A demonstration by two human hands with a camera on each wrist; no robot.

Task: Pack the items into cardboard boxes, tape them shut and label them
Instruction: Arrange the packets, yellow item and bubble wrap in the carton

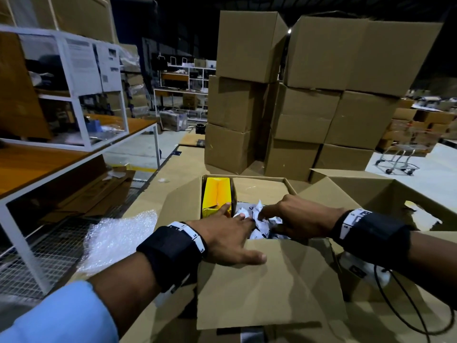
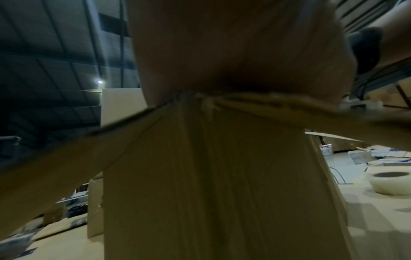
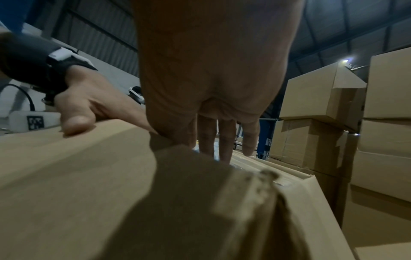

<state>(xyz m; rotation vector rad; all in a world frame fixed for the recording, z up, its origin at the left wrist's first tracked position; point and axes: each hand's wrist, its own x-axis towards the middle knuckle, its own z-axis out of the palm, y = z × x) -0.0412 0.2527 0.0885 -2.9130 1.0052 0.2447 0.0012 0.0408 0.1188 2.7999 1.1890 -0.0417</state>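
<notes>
Fingers of the left hand (image 1: 227, 233) lie straight, pressing white packets (image 1: 257, 219) inside the open cardboard box (image 1: 267, 280); right hand (image 1: 294, 216) fingers curl among them, grip unclear. Packets: soft, light, crushable; lift by their bodies.

The brown cardboard box (image 1: 269, 280) stood open, its flaps folded outward. Inside, a yellow carton (image 1: 215, 197) stood upright at the far left, with crumpled white printed packets (image 1: 262, 221) piled just right of it.
</notes>
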